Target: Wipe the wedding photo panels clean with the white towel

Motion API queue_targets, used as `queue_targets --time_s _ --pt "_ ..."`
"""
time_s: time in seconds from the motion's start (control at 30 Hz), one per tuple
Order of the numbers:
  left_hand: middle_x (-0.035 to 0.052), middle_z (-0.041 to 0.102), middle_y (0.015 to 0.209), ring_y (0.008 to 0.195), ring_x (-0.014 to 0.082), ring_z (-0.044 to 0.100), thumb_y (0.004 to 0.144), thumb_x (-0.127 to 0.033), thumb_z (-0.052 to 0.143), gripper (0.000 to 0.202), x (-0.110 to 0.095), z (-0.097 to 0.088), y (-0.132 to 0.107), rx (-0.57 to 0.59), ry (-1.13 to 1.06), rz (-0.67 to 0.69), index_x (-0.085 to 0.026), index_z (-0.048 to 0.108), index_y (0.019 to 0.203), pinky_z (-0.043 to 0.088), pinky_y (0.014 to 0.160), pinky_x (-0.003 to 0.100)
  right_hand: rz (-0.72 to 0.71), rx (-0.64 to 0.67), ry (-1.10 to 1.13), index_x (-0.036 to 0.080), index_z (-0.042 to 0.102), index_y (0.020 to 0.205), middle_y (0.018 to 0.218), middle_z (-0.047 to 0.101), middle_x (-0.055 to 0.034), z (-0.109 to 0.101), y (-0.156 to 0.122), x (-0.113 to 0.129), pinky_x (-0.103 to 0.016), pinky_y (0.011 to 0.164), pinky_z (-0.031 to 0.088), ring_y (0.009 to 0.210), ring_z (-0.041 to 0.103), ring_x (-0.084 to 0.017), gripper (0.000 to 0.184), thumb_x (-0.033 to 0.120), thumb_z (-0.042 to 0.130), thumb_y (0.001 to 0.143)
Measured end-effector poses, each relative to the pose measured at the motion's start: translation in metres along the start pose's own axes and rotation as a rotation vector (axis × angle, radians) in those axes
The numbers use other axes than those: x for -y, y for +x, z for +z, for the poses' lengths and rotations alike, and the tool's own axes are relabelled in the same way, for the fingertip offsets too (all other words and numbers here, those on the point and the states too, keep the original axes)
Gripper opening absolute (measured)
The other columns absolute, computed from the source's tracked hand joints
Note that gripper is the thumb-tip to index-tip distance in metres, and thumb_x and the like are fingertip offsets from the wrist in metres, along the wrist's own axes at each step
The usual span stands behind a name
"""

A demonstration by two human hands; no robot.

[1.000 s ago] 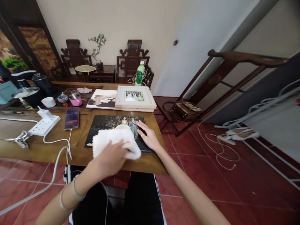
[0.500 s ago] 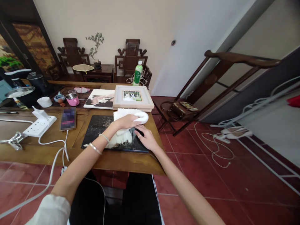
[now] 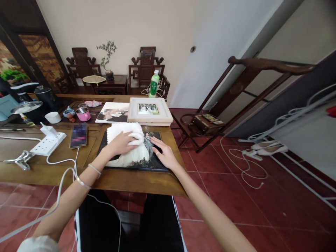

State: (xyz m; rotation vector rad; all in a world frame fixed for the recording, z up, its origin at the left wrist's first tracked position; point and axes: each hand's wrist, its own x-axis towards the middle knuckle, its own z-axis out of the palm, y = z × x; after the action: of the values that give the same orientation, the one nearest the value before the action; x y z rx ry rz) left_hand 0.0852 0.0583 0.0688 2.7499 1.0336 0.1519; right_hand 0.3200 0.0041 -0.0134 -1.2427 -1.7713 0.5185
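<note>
A dark photo panel [image 3: 136, 163] lies flat near the front edge of the wooden table, printed with a pale gown and a figure in a grey suit. On its left and middle part my left hand [image 3: 121, 142] presses a folded white towel [image 3: 118, 128], its fingers curled over the cloth. Two bracelets circle that wrist. My right hand [image 3: 164, 153] rests on the panel's right side with fingers stretched out and a ring on one of them. The towel and my left hand cover much of the picture.
Behind the panel are a framed photo [image 3: 149, 110] and a flat print [image 3: 111, 112]. To the left sit a phone [image 3: 79, 135], a white power strip [image 3: 48, 144] with cables, a pink cup [image 3: 83, 114] and a green bottle [image 3: 154, 84] farther back. A wooden chair [image 3: 210, 115] stands right.
My left hand has slid the towel leftward across the panel, uncovering the suited figure at the right. My right hand stays in about the same place.
</note>
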Motion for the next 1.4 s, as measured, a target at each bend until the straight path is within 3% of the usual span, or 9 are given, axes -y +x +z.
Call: queue_targets --time_s 0.1,0.23,0.53,0.63,0.9,1.07,1.2,1.3,1.4 --pt "0.0060 0.040 0.149 0.142 0.0284 0.027 0.094 -0.030 0.048 0.031 -0.015 0.012 0.010 -0.011 0.091 -0.023 -0.022 0.059 0.123 0.021 0.112 0.057 -0.001 0.009 -0.018 0.027 0.062 0.126 0.135 0.059 -0.0043 -0.001 -0.001 0.000 -0.050 0.114 0.033 0.131 0.048 -0.024 0.039 0.031 0.053 0.088" --pt "0.0036 0.036 0.152 0.144 0.0266 0.024 0.095 -0.019 0.045 0.034 -0.029 0.014 0.013 0.058 0.103 -0.012 -0.025 0.057 0.126 0.020 0.111 0.061 -0.001 0.022 -0.038 0.025 0.060 0.129 0.137 0.057 -0.0059 -0.001 -0.001 0.000 -0.050 0.114 0.032 0.133 0.046 -0.024 0.041 0.032 0.052 0.089" --pt "-0.0026 0.043 0.148 0.143 0.0205 0.026 0.087 -0.010 0.053 0.032 -0.090 0.000 -0.071 0.227 0.006 0.190 -0.029 0.067 0.107 0.020 0.116 0.051 -0.033 0.044 -0.004 0.026 0.059 0.129 0.138 0.056 -0.0036 -0.003 0.000 -0.003 -0.051 0.115 0.031 0.136 0.043 -0.025 0.042 0.028 0.052 0.088" --pt "-0.0008 0.046 0.145 0.142 0.0188 0.029 0.087 -0.010 0.052 0.033 -0.085 0.002 -0.070 0.192 -0.018 0.166 -0.028 0.067 0.110 0.020 0.117 0.047 -0.034 0.043 -0.012 0.027 0.059 0.130 0.138 0.055 -0.0034 -0.002 0.000 -0.005 -0.051 0.115 0.031 0.135 0.043 -0.025 0.042 0.028 0.050 0.089" --pt "0.0041 0.069 0.117 0.134 0.0274 0.042 0.087 -0.017 0.051 0.023 -0.032 0.005 0.011 -0.035 -0.062 0.056 -0.017 0.068 0.102 0.024 0.113 0.050 -0.015 0.023 -0.045 0.023 0.060 0.129 0.137 0.057 -0.0080 0.002 0.000 -0.006 -0.051 0.114 0.032 0.134 0.045 -0.025 0.041 0.033 0.050 0.090" --pt "0.0017 0.070 0.112 0.125 0.0242 0.051 0.090 -0.013 0.039 0.030 -0.019 0.000 0.032 -0.065 -0.100 0.116 -0.012 0.068 0.088 0.030 0.110 0.039 -0.007 0.016 -0.055 0.022 0.061 0.127 0.136 0.058 -0.0086 0.002 -0.001 -0.005 -0.050 0.114 0.032 0.134 0.045 -0.025 0.041 0.033 0.050 0.089" --pt "0.0016 0.072 0.104 0.131 0.0243 0.047 0.086 -0.004 0.038 0.029 -0.017 -0.002 0.015 -0.030 -0.135 0.137 -0.012 0.066 0.079 0.026 0.112 0.042 0.000 0.032 -0.054 0.019 0.061 0.127 0.136 0.057 -0.0113 0.001 0.000 -0.004 -0.049 0.114 0.032 0.134 0.045 -0.025 0.042 0.032 0.050 0.089" --pt "-0.0007 0.071 0.110 0.134 0.0232 0.043 0.080 -0.002 0.046 0.026 -0.031 0.000 -0.018 0.048 -0.167 0.160 -0.017 0.066 0.078 0.020 0.116 0.045 -0.020 0.041 -0.044 0.017 0.061 0.128 0.137 0.056 -0.0119 0.000 0.000 -0.005 -0.049 0.114 0.032 0.135 0.044 -0.026 0.042 0.030 0.050 0.089" --pt "-0.0016 0.064 0.126 0.139 0.0203 0.036 0.076 0.001 0.047 0.036 -0.052 0.005 -0.055 0.131 -0.222 0.188 -0.023 0.069 0.093 0.012 0.119 0.046 -0.036 0.035 -0.020 0.022 0.060 0.128 0.138 0.056 -0.0083 0.000 0.000 -0.008 -0.051 0.115 0.031 0.135 0.044 -0.026 0.042 0.029 0.051 0.088"
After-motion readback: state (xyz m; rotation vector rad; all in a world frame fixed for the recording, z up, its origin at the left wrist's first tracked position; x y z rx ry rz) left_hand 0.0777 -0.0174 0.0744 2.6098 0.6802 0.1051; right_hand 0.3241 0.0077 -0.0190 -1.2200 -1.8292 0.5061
